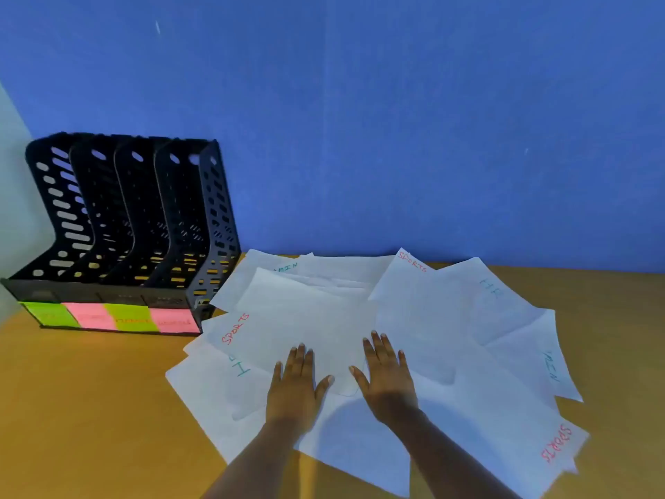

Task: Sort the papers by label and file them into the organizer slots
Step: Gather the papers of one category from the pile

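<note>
Lower centre of the frame: left hand (295, 387) and right hand (387, 379), both palm-down and flat on the papers (360, 336), fingers extended and close together, thumbs angled inward toward each other. Neither grips a sheet.

Centre to right: papers, thin white sheets, fanned and overlapping loosely on the wooden table (90, 408). Corner labels handwritten: "SPORTS" in red on three sheets, "HR" in teal on two; others partly covered or too blurred to read.

Step in hand, as judged: sorting not yet begun. Best done by reading each corner label, sliding same-label sheets together, squaring edges before lifting; thin paper will flex and slip.

Middle left: organizer (118, 225), black perforated plastic, four upright slots, all apparently empty. Green and pink sticky notes (111, 317) along its front; their writing is illegible.

Behind: blue wall (396, 120), matt.
</note>
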`<state>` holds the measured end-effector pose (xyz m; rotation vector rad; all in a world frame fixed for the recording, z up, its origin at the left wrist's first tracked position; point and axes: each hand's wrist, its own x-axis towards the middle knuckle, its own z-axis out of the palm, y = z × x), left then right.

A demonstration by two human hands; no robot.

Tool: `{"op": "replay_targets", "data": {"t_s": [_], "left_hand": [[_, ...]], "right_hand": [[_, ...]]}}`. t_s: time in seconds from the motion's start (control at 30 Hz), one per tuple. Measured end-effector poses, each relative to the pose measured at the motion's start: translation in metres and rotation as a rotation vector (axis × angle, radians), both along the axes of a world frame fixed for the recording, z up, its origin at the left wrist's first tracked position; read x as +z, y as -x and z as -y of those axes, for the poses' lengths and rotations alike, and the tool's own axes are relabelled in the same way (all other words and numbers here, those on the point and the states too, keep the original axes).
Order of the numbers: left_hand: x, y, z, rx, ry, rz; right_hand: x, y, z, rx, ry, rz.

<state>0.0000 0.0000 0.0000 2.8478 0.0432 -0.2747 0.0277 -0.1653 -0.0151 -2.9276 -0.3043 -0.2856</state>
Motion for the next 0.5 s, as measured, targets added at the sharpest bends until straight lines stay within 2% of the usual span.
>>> {"op": "replay_targets", "data": {"t_s": [0.03, 0.13, 0.3, 0.5], "left_hand": [[-0.002, 0.003, -0.003, -0.001, -0.001, -0.013], [-0.012, 0.006, -0.006, 0.018, 0.028, 0.022], [-0.014, 0.008, -0.005, 0.027, 0.061, -0.005], [-0.018, 0.01, 0.0, 0.046, 0.083, -0.004]], "right_hand": [[-0.006, 0.002, 0.0, 0.006, -0.042, 0.021], [-0.003, 0.014, -0.001, -0.048, -0.052, -0.104], [0.013, 0.011, -0.011, -0.149, -0.204, -0.103], [0.016, -0.001, -0.021, -0.332, -0.532, -0.432]]}}
